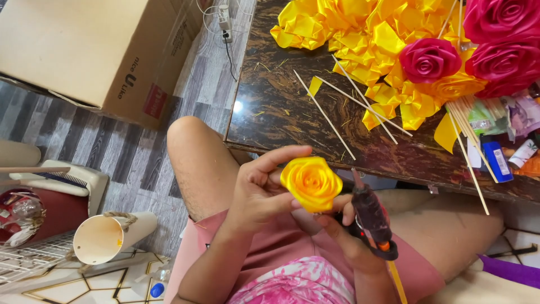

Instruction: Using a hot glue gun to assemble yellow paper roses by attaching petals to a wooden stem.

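Pink shorts point(292, 247) sit lowest, under both hands. Just above them, the left hand point(259, 194) pinches a yellow rose point(311, 183) with its fingers. Right of the rose, the right hand point(351, 239) grips a glue gun point(371, 217). Past the rose stands a dark table point(270, 107) with sticks point(337, 110), yellow ribbon point(360, 34) and red roses point(495, 39).

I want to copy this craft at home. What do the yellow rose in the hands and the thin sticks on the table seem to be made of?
Yellow rose: probably satin ribbon, given its glossy folded bands. Thin pale sticks: likely bamboo or wood, matte and straight.
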